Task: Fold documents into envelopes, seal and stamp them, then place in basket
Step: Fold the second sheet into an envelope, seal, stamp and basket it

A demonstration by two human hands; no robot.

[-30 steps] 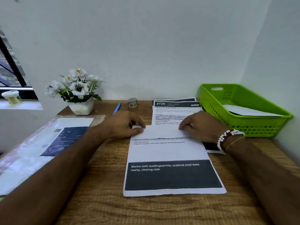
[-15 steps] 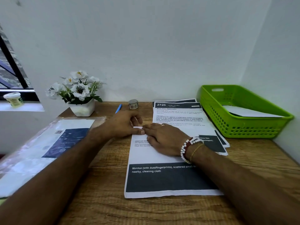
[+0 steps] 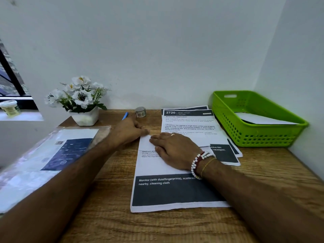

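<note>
The folding step is in hand: the white printed paper sheet with a dark band across its near end (image 3: 175,193) lies near the middle of the wooden desk (image 3: 105,216), its far end turned over towards the near side. The right hand (image 3: 175,148) lies flat on that flap, fingers straight, pressing by the crease. The left hand (image 3: 129,132) pins the far left corner with its thumb and grips nothing that shows. Next, I judge, the crease wants pressing firm across its width, then a second fold so the sheet fits an envelope. At far right, the bright green slotted plastic basket (image 3: 263,137) holds one flat white piece (image 3: 263,119), likely an envelope. At left, a clear plastic sleeve (image 3: 22,172) holds white sheets with a dark blue panel
</note>
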